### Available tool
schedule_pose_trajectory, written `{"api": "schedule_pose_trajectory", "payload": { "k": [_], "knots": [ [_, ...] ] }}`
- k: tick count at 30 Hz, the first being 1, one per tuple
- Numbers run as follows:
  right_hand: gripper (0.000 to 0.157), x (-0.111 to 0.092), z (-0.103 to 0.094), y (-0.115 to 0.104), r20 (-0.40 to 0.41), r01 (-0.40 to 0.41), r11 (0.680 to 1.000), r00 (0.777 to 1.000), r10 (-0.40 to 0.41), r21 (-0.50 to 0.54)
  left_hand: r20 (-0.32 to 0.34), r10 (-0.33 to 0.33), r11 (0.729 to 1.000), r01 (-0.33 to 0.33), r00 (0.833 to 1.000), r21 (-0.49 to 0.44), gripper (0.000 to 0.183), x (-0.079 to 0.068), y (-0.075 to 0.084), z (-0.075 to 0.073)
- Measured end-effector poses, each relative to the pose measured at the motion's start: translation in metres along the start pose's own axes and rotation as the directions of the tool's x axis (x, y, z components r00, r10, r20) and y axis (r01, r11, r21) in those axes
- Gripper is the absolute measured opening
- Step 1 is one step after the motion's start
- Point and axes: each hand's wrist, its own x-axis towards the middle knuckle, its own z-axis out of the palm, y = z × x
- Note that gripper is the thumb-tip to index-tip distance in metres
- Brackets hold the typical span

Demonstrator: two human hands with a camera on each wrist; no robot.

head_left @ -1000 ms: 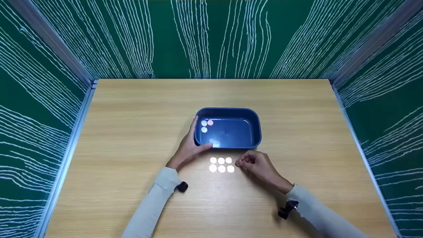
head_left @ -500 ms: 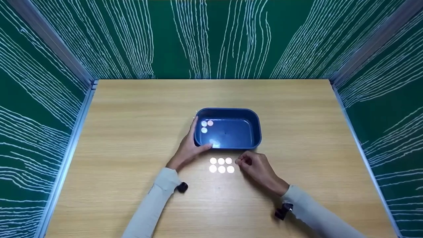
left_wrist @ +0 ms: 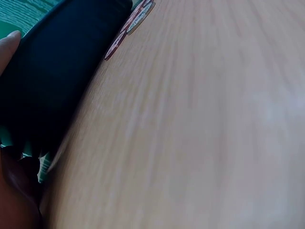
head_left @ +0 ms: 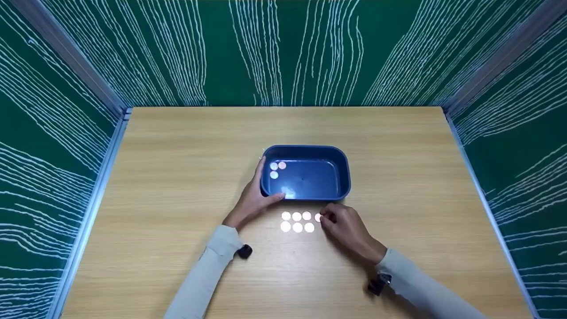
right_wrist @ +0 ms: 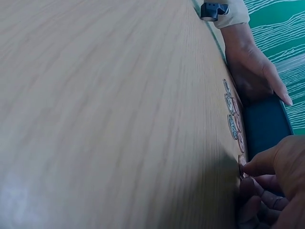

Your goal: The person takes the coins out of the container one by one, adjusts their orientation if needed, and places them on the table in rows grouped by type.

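Note:
A dark blue plastic tub (head_left: 316, 195) sits mid-table. My left hand (head_left: 251, 197) holds its left end, thumb over the front rim and fingers along the side wall. In front of the tub, several round flat discs (head_left: 297, 227) lie in two neat rows; the wrist views show printed faces and coloured rims. My right hand (head_left: 350, 228) pinches one more disc (head_left: 318, 217) at the right end of the far row. In the right wrist view, the thumb is on that disc (right_wrist: 241, 164), other fingers curled below it.
Inside the tub, at its left end, lie 3 discs (head_left: 274, 175). A wooden table (head_left: 177, 146) bears everything. Green panels (head_left: 288, 53) with wavy white lines rise at the back and both sides. Each sleeve carries a small black wrist camera (head_left: 244, 251).
The disc at my right fingertips, dark and half hidden a second ago, now shows its bright face beside the far row. My right forearm has shifted slightly left; the left hand stays put.

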Motion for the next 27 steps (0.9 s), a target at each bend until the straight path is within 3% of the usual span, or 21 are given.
{"api": "schedule_pose_trajectory", "payload": {
  "k": [8,20,27],
  "knots": [
    [0.011,-0.005,-0.012,-0.017,0.018,0.051,0.999,0.999,-0.051,-0.009,-0.004,-0.007,1.0,0.007,1.0,0.0,0.126,-0.001,0.0,0.0],
    [0.013,0.014,-0.051,-0.046,0.114,0.006,0.971,0.993,-0.034,0.238,0.001,0.005,1.0,-0.005,1.0,-0.015,0.127,0.0,-0.001,-0.001],
    [0.01,0.038,-0.071,-0.048,0.112,-0.029,0.952,0.994,-0.005,0.304,0.001,0.003,1.0,-0.003,1.0,-0.013,0.128,0.0,-0.001,0.001]
  ]
}}
